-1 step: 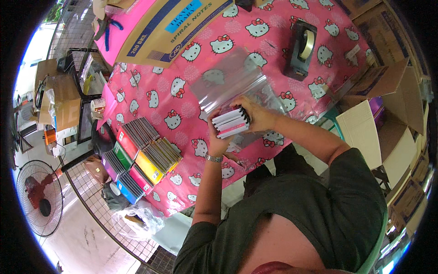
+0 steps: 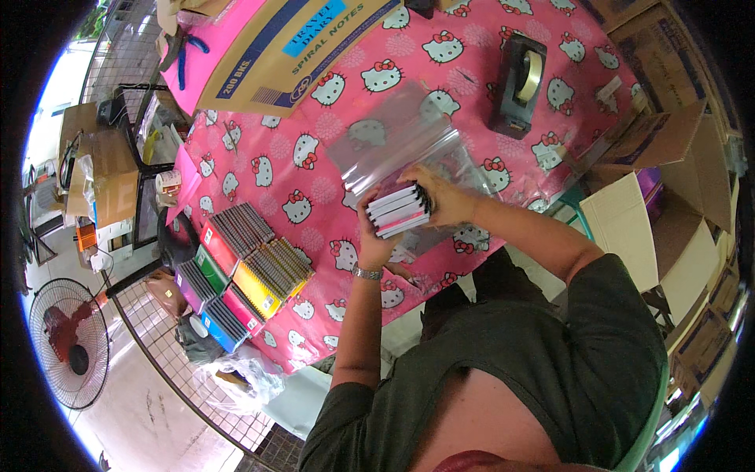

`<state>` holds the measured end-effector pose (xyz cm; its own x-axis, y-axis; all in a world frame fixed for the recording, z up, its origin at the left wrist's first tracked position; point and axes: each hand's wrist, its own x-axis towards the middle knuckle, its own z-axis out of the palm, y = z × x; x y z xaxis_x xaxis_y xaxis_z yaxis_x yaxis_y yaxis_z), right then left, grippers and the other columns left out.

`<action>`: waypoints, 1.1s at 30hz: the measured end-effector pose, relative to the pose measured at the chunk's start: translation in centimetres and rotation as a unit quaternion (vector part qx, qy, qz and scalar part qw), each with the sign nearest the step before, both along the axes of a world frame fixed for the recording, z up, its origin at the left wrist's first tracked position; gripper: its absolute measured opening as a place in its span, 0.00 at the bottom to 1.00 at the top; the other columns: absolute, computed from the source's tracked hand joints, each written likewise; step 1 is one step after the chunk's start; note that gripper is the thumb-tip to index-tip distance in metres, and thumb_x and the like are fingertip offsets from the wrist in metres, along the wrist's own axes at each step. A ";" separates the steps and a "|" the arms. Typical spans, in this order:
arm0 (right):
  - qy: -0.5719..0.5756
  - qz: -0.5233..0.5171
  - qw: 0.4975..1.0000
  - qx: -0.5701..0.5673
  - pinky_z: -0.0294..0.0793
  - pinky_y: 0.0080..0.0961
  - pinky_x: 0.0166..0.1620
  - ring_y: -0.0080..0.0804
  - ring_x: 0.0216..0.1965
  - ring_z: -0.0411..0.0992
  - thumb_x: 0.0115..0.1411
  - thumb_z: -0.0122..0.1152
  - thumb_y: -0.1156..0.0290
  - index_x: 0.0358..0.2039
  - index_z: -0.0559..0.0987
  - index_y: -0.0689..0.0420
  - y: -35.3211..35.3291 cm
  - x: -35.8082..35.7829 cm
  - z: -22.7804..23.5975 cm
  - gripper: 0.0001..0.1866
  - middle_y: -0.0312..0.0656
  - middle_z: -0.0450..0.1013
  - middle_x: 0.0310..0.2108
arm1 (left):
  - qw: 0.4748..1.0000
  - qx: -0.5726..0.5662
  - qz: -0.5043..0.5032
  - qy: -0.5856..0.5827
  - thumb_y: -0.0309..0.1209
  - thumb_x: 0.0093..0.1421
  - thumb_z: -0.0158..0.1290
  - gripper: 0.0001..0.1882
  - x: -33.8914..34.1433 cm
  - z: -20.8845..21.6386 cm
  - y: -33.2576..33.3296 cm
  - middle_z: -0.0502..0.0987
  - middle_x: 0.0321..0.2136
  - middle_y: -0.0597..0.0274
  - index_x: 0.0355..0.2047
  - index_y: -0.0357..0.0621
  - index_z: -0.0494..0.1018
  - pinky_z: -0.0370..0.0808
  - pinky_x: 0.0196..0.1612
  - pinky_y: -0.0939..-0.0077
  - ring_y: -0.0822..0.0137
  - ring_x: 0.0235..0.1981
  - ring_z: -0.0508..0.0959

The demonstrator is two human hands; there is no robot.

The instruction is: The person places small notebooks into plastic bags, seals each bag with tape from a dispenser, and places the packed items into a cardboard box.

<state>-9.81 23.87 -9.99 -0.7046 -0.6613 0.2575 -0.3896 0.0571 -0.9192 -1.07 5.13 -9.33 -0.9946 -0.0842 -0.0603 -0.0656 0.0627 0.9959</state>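
A small stack of spiral notebooks is gripped between my two hands, with white page edges and black spiral bindings showing. My left hand closes round the stack's left side, a metal watch on its wrist. From the other side my right hand holds the stack near the bindings. Clear plastic bags lie flat on the table just beyond and partly under my hands. On the left of the table stand piles of spiral notebooks with red, green, yellow, purple, pink and blue covers.
A pink patterned cloth covers the table. A black tape dispenser stands at the far right. A large cardboard box sits at the far left, near blue-handled pliers. Open cardboard boxes stand at right; a fan is at left.
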 end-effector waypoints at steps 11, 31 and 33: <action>0.038 0.000 0.996 0.076 0.56 0.40 0.59 0.53 0.56 0.59 0.34 0.75 0.60 0.56 0.58 0.61 0.0 -0.4 0.8 0.50 0.52 0.61 0.50 | 0.997 -0.062 -0.043 0.012 0.24 0.36 0.66 0.42 -0.6 -2.9 -0.9 0.65 0.51 0.56 0.53 0.42 0.59 0.61 0.58 0.68 0.62 0.53 0.66; -0.315 -0.318 0.831 0.331 0.71 0.41 0.43 0.52 0.41 0.74 0.52 0.44 0.30 0.43 0.72 0.71 -1.1 -4.0 -0.3 0.47 0.61 0.73 0.37 | 0.876 -0.438 -0.201 0.036 0.29 0.50 0.54 0.15 5.4 -2.0 1.5 0.70 0.45 0.61 0.40 0.47 0.71 0.64 0.48 0.59 0.53 0.48 0.68; -0.335 -0.323 0.828 0.313 0.71 0.40 0.43 0.53 0.41 0.73 0.50 0.42 0.27 0.41 0.73 0.71 -1.8 -4.2 -1.6 0.50 0.61 0.73 0.37 | 0.868 -0.435 -0.239 0.020 0.30 0.51 0.54 0.12 5.7 -2.8 0.9 0.70 0.44 0.60 0.38 0.47 0.73 0.65 0.47 0.60 0.54 0.46 0.69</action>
<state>-14.03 22.11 -11.55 -0.8093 0.0528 -0.5851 0.4931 0.6024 -0.6277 4.61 6.01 -12.17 -0.9280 0.3432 -0.1449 0.2096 0.8025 0.5586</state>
